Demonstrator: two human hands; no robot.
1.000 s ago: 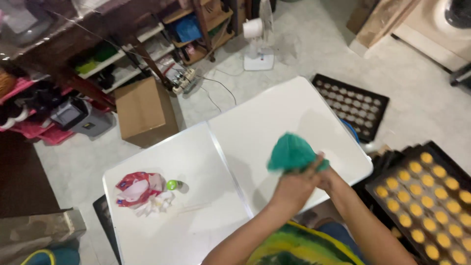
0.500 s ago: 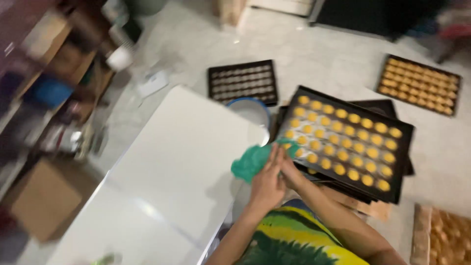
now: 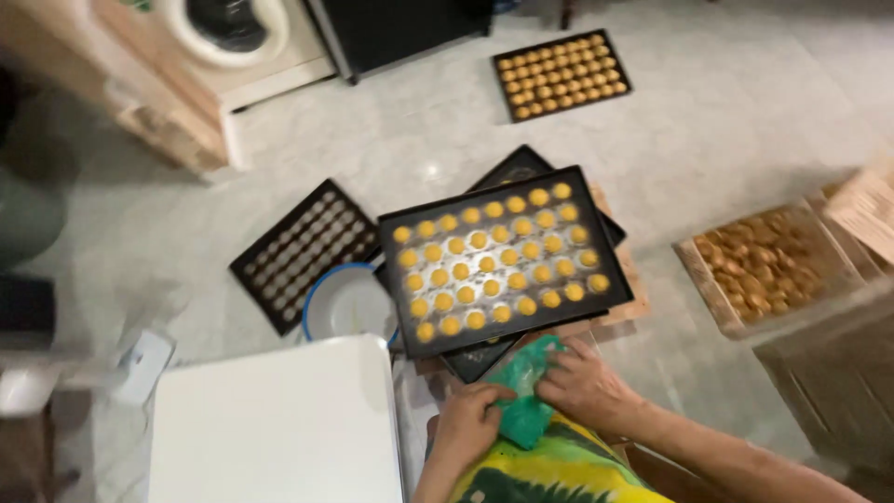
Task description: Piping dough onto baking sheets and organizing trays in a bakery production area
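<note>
a: where are my hands?
b: both closed on the crumpled green cloth point(image 3: 523, 396), left hand point(image 3: 470, 421) on its near side, right hand point(image 3: 585, 384) over its far side, low against the lap.
a: and beyond them?
b: the black tray of round yellow cookies point(image 3: 503, 258) lies just ahead on the floor, long axis running left to right; right hand is nearer it.

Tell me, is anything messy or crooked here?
Yes. The black tray of yellow cookies sits tilted on a stack of other trays, not lined up. Both hands, left hand and right hand, hold a green cloth.
</note>
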